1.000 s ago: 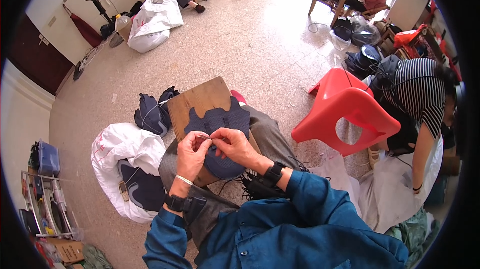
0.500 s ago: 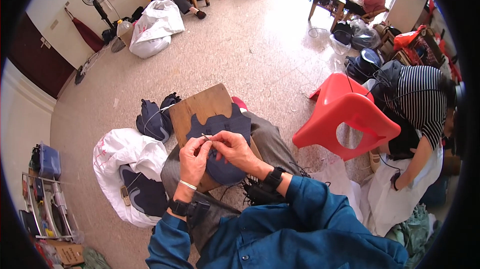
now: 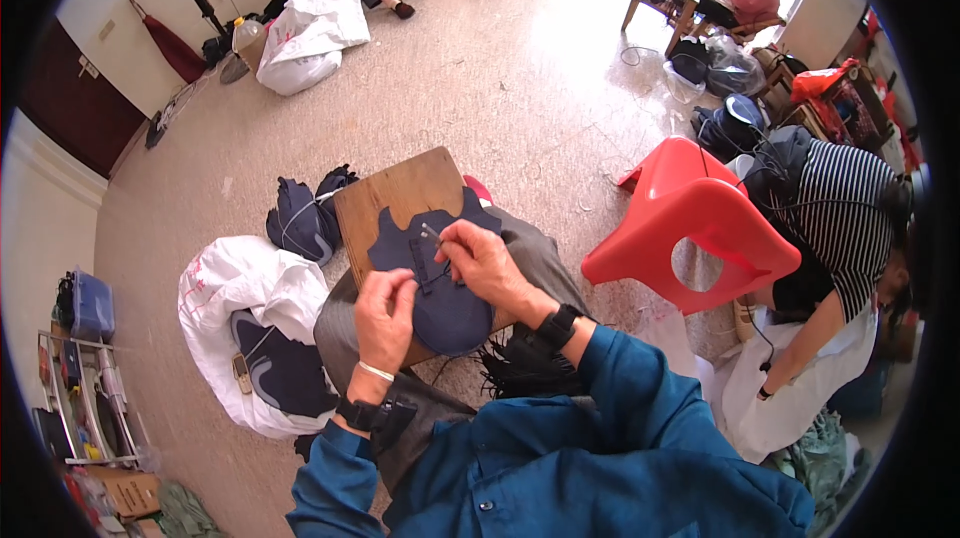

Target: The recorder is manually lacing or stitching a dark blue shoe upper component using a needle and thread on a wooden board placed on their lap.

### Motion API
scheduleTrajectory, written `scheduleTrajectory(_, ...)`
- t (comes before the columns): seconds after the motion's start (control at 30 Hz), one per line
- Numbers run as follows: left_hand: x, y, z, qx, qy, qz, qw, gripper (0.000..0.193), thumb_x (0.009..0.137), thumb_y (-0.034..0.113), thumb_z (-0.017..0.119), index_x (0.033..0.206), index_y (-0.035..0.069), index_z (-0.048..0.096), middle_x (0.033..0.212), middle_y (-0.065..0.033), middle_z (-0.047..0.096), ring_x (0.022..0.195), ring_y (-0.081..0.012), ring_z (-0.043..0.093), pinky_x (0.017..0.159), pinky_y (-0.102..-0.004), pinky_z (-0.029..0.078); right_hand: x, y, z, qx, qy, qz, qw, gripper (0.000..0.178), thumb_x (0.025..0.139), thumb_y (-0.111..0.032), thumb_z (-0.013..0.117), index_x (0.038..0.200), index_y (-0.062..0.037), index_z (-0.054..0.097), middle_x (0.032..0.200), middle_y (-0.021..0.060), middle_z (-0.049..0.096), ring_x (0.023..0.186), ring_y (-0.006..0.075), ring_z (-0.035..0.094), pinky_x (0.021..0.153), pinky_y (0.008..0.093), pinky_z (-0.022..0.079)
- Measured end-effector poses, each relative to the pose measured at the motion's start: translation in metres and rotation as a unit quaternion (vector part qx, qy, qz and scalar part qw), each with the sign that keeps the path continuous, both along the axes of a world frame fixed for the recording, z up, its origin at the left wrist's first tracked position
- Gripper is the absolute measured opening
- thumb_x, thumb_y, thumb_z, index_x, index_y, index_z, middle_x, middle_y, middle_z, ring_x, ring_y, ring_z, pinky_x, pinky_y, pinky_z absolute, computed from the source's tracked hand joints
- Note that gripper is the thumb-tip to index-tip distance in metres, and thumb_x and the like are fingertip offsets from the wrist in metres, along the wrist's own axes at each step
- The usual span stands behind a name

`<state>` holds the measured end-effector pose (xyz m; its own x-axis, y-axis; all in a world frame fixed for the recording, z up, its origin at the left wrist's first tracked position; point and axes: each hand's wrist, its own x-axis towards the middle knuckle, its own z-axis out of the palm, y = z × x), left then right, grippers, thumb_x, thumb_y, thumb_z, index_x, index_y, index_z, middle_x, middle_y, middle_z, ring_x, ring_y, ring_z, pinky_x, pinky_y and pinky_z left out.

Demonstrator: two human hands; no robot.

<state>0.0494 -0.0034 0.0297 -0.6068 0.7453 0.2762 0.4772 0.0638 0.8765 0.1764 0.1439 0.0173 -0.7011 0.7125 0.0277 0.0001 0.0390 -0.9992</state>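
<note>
A navy fabric piece shaped like a shoe upper (image 3: 452,323) lies flat on a wooden board (image 3: 400,190) between my knees. Over its right part, my right hand (image 3: 487,266) pinches a small thin tool (image 3: 432,235) with two pale, shiny tips; its exact kind is too small to tell. My left hand (image 3: 384,313) is above the left edge of the fabric, thumb and forefinger pressed together. Whatever it pinches, if anything, is hidden. A short gap separates the two hands.
Tied navy pieces (image 3: 300,223) and a white sack (image 3: 215,283) with more pieces lie at my left. A red plastic stool (image 3: 650,238) stands at right, before a person in a striped shirt (image 3: 850,203) bending over a white sack (image 3: 800,378). Black strands (image 3: 525,373) hang beside the board.
My hands, which met over the fabric, have parted: the right went up and rightward with the tool, the left stayed lower. The striped-shirt person's arm has shifted slightly.
</note>
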Motion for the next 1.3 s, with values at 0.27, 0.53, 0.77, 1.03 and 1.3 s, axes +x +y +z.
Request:
scheduleTrajectory(0.27,0.029,-0.047,-0.029,-0.111,0.271,-0.226,0.929,0.025,0.074,0.013,0.079,0.096,0.006,0.070,0.107,-0.0090,0.063,0.109,-0.0305,0.059,0.102,-0.0462,0.041,0.000,0.014,-0.016,-0.037,0.011,0.009,0.999,0.007,0.104,-0.006,0.054,0.107,-0.0025,0.060,0.083,0.0030,0.068,0.062,0.0045,0.054,0.057,0.0206,0.046)
scheduleTrajectory(0.53,0.005,-0.029,-0.002,-0.130,0.097,-0.242,0.956,0.014,0.075,0.015,0.082,0.086,0.012,0.074,0.097,-0.0032,0.061,0.100,-0.0247,0.059,0.094,-0.0429,0.041,0.010,0.018,-0.045,-0.192,-0.012,-0.038,0.981,0.010,0.106,-0.014,0.055,0.105,-0.0047,0.059,0.084,0.0033,0.067,0.062,0.0067,0.058,0.052,0.0213,0.048)
scheduleTrajectory(0.77,-0.011,-0.008,0.003,-0.092,-0.277,-0.129,0.948,0.007,0.089,0.005,0.078,0.090,0.003,0.071,0.069,0.0026,0.062,0.063,-0.0035,0.057,0.056,-0.0206,0.042,0.009,0.015,-0.049,-0.192,-0.008,-0.031,0.981,0.012,0.106,-0.016,0.054,0.104,-0.0048,0.058,0.081,0.0022,0.065,0.060,0.0059,0.057,0.049,0.0209,0.047)
scheduleTrajectory(1.03,0.017,0.001,-0.014,-0.030,-0.041,-0.087,0.995,0.011,0.093,0.003,0.072,0.093,0.000,0.062,0.094,-0.0109,0.075,0.087,-0.0172,0.073,0.080,-0.0308,0.057,0.012,0.016,-0.049,-0.168,-0.016,-0.022,0.985,0.011,0.106,-0.015,0.055,0.104,-0.0044,0.058,0.082,0.0035,0.068,0.057,0.0055,0.057,0.046,0.0201,0.044)
scheduleTrajectory(1.3,0.034,-0.015,-0.065,-0.037,0.284,-0.238,0.928,0.045,0.089,0.006,0.067,0.133,0.001,0.061,0.146,-0.0143,0.056,0.139,-0.0346,0.049,0.115,-0.0454,0.041,0.003,0.043,-0.011,-0.157,-0.062,0.115,0.979,0.011,0.104,-0.018,0.057,0.104,-0.0072,0.060,0.084,0.0020,0.070,0.059,0.0037,0.058,0.048,0.0185,0.043)
